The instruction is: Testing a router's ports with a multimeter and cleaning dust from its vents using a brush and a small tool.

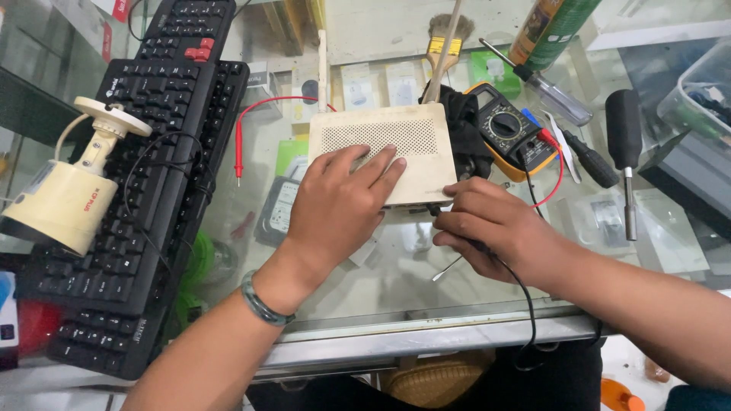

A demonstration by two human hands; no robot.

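At the centre of the frame the left hand point(339, 202) lay flat, fingers spread, on the cream router point(381, 148) resting on the glass desk point(396, 281), pinning it down. The right hand point(487, 228) had its fingers pinched on a black cable point(525, 304) at the router's near right edge. The step looked like plugging or unplugging that lead; the next move would call for steady bracing and a straight push or pull.

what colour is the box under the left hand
Cream-white box, seen in the head view.

two keyboards point(164, 99), three screwdrivers point(626, 152), one multimeter point(509, 131)
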